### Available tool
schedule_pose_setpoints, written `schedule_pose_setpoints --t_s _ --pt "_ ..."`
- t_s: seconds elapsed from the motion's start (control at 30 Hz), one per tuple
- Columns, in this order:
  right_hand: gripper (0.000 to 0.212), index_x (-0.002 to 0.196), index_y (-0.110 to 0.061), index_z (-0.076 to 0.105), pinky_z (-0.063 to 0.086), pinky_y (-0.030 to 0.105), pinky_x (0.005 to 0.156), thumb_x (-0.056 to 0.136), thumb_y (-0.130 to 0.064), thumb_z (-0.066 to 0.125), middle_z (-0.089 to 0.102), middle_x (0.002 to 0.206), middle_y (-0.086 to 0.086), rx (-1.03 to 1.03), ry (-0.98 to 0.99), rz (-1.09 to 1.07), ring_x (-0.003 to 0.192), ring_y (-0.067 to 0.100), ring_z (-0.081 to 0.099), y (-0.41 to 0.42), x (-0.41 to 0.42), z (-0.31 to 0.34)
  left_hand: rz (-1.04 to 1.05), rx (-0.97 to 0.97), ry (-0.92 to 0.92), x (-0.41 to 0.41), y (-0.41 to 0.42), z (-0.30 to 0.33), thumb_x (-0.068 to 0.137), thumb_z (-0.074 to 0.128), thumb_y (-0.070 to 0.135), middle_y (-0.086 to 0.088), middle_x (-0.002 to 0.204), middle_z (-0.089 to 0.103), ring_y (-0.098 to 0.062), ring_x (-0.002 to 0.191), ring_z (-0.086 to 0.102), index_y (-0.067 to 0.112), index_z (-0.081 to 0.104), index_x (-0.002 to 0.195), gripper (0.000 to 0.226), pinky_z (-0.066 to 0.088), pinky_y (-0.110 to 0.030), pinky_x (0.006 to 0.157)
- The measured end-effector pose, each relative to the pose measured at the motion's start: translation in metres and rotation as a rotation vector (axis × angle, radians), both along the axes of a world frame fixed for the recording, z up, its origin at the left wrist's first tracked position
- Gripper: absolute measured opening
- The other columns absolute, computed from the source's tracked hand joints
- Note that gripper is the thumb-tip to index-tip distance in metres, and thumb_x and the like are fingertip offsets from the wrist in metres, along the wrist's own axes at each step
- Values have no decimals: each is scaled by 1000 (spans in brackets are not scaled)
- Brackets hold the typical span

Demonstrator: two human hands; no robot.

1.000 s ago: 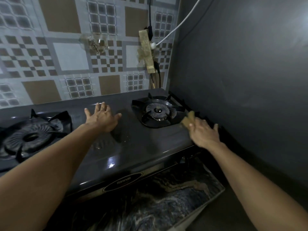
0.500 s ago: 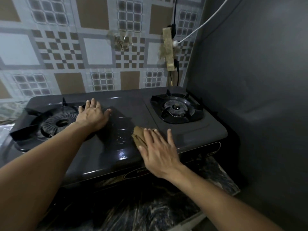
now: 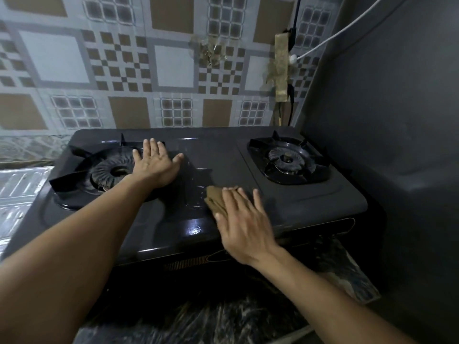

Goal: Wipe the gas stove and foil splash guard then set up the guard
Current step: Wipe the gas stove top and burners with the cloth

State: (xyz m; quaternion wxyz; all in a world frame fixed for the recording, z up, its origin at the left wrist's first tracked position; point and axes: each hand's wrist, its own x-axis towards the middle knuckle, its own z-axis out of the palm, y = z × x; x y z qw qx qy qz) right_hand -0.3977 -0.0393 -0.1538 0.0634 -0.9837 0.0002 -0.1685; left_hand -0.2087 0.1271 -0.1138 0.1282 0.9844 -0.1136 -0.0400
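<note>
A dark two-burner gas stove stands on a marble-patterned counter. My left hand lies flat with straight fingers on the stove top beside the left burner. My right hand presses a folded brown cloth flat onto the front middle of the stove top; most of the cloth is hidden under my palm. The right burner is uncovered. The foil splash guard lies flat on the counter at the left of the stove, partly out of frame.
A patterned tile wall runs behind the stove. A grey wall stands close on the right. A taped power strip with a white cable hangs in the corner. The marbled counter edge shows below the stove front.
My right hand slid the cloth from the right edge by the right burner leftward to the front middle of the stove. My left hand stayed pressed on the stove top.
</note>
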Motion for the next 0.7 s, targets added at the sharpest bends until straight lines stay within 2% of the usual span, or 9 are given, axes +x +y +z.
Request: schedule_pose_setpoints --t_s 0.1,0.27,0.33,0.4,0.47,0.53,0.6,0.7 --pt "59 147 -8 28 9 52 118 98 -41 27 33 155 9 14 137 -26 145 26 23 -4 36 14 -9 -51 14 -1 3 2 100 19 54 -14 163 -4 -26 150 -9 1 3 154 77 -4 -49 121" --pt "67 148 6 16 17 49 114 100 -41 23 27 155 21 -61 292 -326 145 33 16 -28 103 34 -21 -154 72 -3 4 7 101 18 52 -10 163 -7 -22 150 -12 4 0 155 74 -7 -48 120" --pt "71 150 4 3 14 49 117 99 -39 27 18 157 25 12 315 -271 146 36 14 -9 123 35 -6 -213 116 -1 5 10 101 16 53 -7 163 -10 -20 150 -14 6 -2 155 74 -9 -48 120" --pt "72 152 -3 -5 7 48 119 100 -41 28 10 158 25 45 340 -97 147 36 9 22 123 31 -3 -261 160 3 6 12 101 14 52 -5 163 -11 -18 149 -16 9 -2 155 71 -10 -49 119" --pt "70 153 -9 -2 6 47 120 100 -43 28 13 158 23 -20 290 89 147 34 11 55 107 22 1 -315 184 7 9 12 102 11 50 -3 163 -11 -17 149 -16 11 -1 156 68 -11 -50 119" --pt "67 153 -11 4 6 50 119 99 -43 27 16 159 18 -55 268 151 147 31 14 60 100 21 10 -363 191 8 11 11 102 10 49 -2 164 -10 -15 149 -16 14 1 156 65 -12 -50 118" --pt "65 153 -9 5 4 54 118 100 -43 23 15 160 14 -71 313 81 148 28 13 37 121 24 11 -371 190 8 9 10 102 9 48 -2 164 -8 -15 149 -15 14 1 156 64 -12 -50 118" --pt "66 152 -5 7 6 56 117 101 -44 20 16 159 18 -30 388 -199 147 33 14 -18 179 34 0 -349 184 9 7 8 102 8 46 -3 164 -8 -16 149 -15 14 1 156 63 -10 -51 118"
